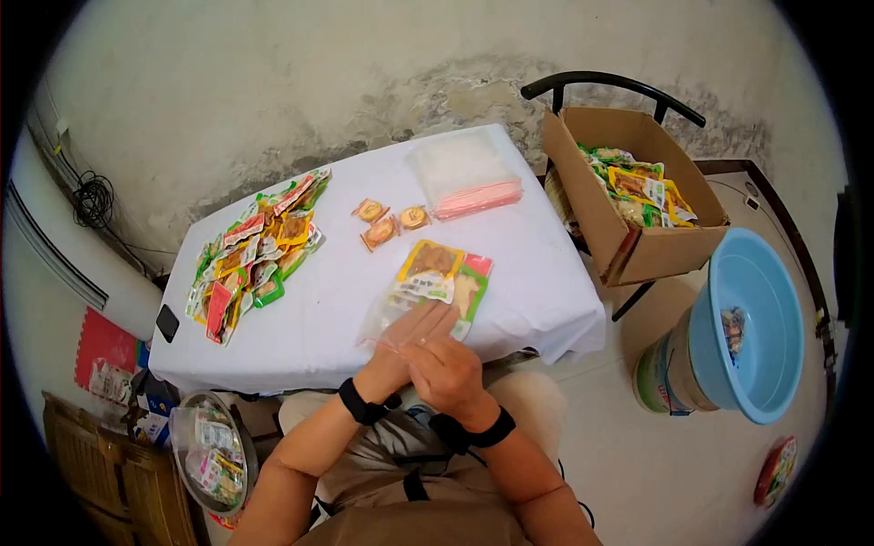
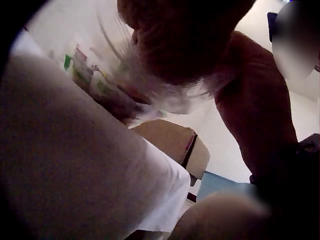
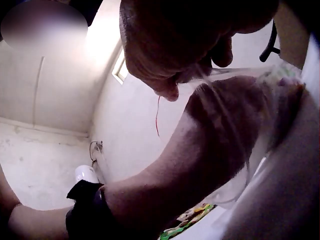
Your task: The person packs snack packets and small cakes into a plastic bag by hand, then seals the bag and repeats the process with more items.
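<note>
Near the table's front edge, a clear plastic bag (image 1: 378,314) surrounds my left hand (image 1: 417,329), whose fingers extend flat toward colourful snack packets (image 1: 446,273). My right hand (image 1: 448,375) pinches the bag's rim over the left wrist. In the right wrist view the clear film (image 3: 235,192) wraps the left hand (image 3: 220,125), with the right hand (image 3: 190,40) above it. The left wrist view shows the right hand (image 2: 180,40) holding the crinkled film. Whether the left fingertips touch the packets is unclear.
Three round wrapped snacks (image 1: 381,232) lie behind the packets, near stacked clear bags (image 1: 464,168). A packet pile (image 1: 250,255) and phone (image 1: 167,323) are at left. A carton (image 1: 655,250) and blue basin (image 1: 774,355) stand right; a metal bowl (image 1: 244,469) sits lower left.
</note>
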`<state>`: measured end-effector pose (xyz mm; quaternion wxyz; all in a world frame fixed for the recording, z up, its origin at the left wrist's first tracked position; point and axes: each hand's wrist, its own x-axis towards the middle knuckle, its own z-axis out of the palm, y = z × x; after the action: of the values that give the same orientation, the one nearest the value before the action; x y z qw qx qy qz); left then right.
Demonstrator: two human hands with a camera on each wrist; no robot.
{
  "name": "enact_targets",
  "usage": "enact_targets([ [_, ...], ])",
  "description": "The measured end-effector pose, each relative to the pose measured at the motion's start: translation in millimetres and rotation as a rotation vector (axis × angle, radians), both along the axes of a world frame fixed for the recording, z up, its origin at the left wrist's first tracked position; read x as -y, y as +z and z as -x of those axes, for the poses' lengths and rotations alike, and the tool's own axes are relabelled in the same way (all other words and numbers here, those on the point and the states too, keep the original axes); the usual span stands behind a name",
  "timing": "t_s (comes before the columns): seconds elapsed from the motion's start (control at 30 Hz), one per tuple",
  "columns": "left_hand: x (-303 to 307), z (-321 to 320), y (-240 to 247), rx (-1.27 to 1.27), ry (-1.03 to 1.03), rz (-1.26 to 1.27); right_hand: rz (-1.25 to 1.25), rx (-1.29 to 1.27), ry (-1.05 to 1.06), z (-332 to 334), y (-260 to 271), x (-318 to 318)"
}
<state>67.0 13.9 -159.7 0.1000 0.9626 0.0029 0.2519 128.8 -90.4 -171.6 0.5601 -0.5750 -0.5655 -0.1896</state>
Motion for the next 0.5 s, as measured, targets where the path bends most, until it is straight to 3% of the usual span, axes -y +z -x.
enact_targets([
  [0.27,-16,-25,-18,-0.054,0.118,-0.341,-0.027,0.05,-0.038,-4,0,3],
  [0.5,-20,-34,-28,0.129,0.1,-0.275,-0.035,0.019,-0.053,-3,-1,2],
])
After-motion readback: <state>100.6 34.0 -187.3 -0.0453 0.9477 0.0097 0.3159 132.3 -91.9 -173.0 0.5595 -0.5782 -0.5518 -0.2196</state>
